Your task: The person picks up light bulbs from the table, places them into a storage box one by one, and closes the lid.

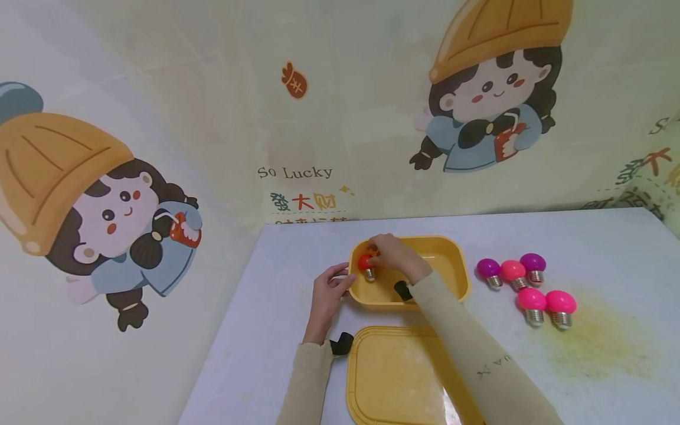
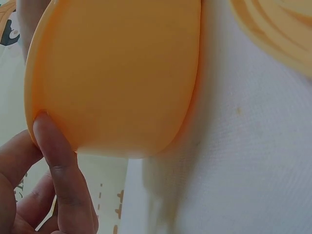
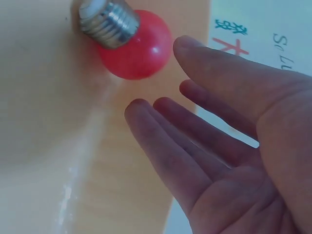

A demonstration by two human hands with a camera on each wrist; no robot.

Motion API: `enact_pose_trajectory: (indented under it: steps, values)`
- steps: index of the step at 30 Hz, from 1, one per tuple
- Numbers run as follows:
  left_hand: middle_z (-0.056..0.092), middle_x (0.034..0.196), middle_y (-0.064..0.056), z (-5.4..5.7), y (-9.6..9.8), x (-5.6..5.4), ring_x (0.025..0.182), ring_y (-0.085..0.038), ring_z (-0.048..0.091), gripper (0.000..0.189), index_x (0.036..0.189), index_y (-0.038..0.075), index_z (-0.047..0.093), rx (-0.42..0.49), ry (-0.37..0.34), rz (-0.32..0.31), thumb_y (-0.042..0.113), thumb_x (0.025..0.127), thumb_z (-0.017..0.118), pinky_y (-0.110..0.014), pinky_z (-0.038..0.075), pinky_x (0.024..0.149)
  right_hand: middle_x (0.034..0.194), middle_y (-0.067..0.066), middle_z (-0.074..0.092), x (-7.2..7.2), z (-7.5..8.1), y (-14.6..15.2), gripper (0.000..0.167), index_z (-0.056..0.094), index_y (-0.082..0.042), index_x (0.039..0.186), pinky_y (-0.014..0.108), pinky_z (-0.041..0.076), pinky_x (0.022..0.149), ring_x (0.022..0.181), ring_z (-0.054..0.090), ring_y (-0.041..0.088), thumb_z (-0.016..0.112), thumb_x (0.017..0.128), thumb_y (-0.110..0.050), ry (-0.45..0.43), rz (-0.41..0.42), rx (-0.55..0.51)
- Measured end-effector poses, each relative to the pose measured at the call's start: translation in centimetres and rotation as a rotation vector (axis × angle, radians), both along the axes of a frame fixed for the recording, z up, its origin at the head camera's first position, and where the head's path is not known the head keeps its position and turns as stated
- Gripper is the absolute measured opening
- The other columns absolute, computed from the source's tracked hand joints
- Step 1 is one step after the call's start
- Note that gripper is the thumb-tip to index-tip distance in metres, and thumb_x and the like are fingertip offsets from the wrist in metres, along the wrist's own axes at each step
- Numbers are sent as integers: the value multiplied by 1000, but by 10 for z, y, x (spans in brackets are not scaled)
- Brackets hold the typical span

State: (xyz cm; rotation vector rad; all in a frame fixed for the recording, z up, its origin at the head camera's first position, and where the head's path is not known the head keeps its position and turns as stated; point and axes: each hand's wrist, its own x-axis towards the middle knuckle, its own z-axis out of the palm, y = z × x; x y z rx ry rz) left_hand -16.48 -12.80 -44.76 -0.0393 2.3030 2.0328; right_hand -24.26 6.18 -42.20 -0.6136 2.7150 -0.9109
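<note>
The yellow container (image 1: 448,268) holds one red bulb (image 1: 365,264) at its left end.

The white tabletop (image 1: 255,319) carries a yellow container (image 1: 379,306) towards its far edge and, nearer, a flat yellow lid (image 1: 393,372) with a ridged rim. Right of the container lie two purple bulbs (image 1: 488,268) and three pink bulbs (image 1: 532,298), clustered. A yellowish stain (image 1: 605,339) spreads beside them.

1 bulb (image 1: 365,263) in tub (image 1: 441,278); lid (image 1: 395,378) before tub; 5 bulbs (image 1: 532,299) right.
</note>
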Motion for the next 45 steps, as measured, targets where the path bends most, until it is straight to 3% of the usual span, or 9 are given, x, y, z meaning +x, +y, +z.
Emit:
enact_pose_trajectory:
  steps: [8, 14, 29, 38, 45]
  values:
    - [63, 112, -14, 3, 1, 0, 98, -42, 63, 39, 129, -1, 63, -27, -19, 19, 9, 92, 70, -22, 56, 69, 122, 18, 66, 11, 17, 10, 38, 63, 3, 126, 42, 53, 98, 102, 62, 30, 70, 92, -12, -12, 3, -28]
    - [62, 112, -14, 3, 1, 1, 101, -45, 62, 39, 129, -2, 62, -27, -21, 13, 9, 93, 69, -24, 56, 71, 124, 17, 65, 19, 20, 19, 38, 62, 1, 127, 42, 52, 99, 108, 62, 31, 70, 92, -13, 0, -9, -3]
    - [62, 111, -15, -1, 1, -1, 95, -43, 63, 38, 128, -2, 63, -21, -8, 16, 9, 92, 70, -20, 55, 67, 116, 22, 65, 41, 25, 40, 35, 63, 7, 121, 46, 53, 95, 103, 63, 34, 71, 92, -11, 152, 6, 41]
    - [62, 112, -17, 2, 0, 0, 94, -41, 63, 37, 128, -2, 63, -25, 1, 25, 9, 92, 70, -24, 56, 69, 118, 21, 63, 55, 27, 56, 37, 61, 6, 123, 47, 53, 94, 107, 62, 37, 70, 92, -11, 170, -33, 34]
    - [62, 114, -17, 3, 1, 1, 96, -42, 63, 39, 129, -2, 62, -24, -14, 17, 9, 93, 69, -22, 56, 69, 113, 19, 66, 62, 22, 74, 33, 64, 6, 118, 47, 55, 90, 100, 65, 35, 73, 90, -10, 284, -22, 59]
